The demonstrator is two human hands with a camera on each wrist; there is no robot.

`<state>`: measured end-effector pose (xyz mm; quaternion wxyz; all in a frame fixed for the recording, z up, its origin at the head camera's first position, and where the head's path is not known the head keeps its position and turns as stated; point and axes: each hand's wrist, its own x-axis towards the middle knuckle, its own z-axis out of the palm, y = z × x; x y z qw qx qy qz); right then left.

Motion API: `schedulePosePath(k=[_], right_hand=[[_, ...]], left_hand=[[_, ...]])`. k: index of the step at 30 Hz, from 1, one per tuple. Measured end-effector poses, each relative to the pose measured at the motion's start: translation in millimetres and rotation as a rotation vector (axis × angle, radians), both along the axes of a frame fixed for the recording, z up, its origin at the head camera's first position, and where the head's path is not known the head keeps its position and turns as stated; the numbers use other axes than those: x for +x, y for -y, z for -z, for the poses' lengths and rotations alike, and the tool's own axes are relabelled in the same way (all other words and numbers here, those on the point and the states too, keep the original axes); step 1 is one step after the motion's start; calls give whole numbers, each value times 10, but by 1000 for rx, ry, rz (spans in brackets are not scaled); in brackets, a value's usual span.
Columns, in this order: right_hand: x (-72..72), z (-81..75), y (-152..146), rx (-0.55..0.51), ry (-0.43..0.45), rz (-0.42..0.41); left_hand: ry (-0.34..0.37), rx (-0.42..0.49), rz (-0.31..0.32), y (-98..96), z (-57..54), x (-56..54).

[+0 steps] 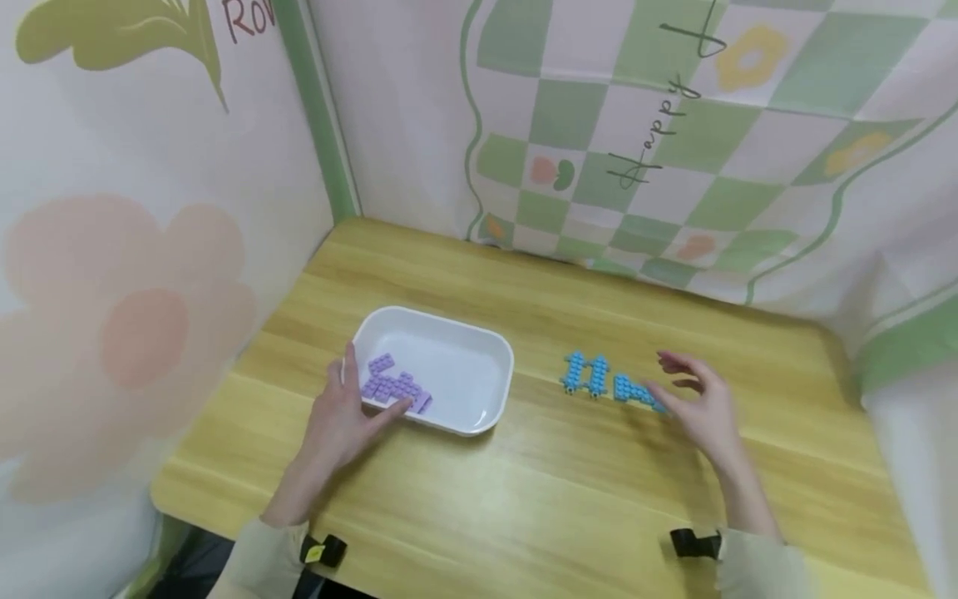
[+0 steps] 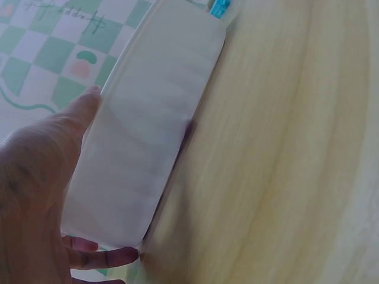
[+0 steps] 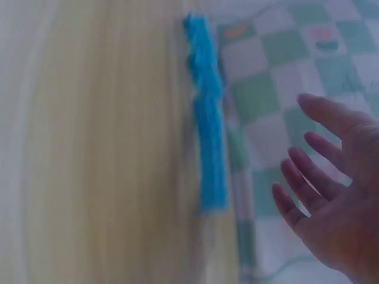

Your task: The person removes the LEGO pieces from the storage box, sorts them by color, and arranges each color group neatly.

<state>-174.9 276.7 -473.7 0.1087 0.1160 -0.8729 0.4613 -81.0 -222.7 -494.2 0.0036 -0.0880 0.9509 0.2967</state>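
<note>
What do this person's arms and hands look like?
No gloves on the left hand or right hand. Light beige sleeves cover the forearms' lower parts. A small black device with a yellow patch sits at the left cuff; a second black device, at the right.

two hands [image 1: 337,416] [image 1: 703,412], one white tray [image 1: 479,399], two pronged blue pieces [image 1: 575,372] [image 1: 597,375], several lilac bricks [image 1: 382,387], one table [image 1: 539,499]

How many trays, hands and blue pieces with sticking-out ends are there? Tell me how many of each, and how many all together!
White tray: 1
Hands, the left hand and the right hand: 2
Blue pieces with sticking-out ends: 2
Total: 5
</note>
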Motion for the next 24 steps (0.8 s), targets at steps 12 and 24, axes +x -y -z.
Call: schedulePosePath(k=[12, 24], right_hand=[[-54, -321, 1685, -145, -82, -289], [-96, -83, 2951, 198, 85, -555]], left_hand=[[15, -8, -2, 15, -5, -4], [-18, -9, -12, -19, 1, 2]])
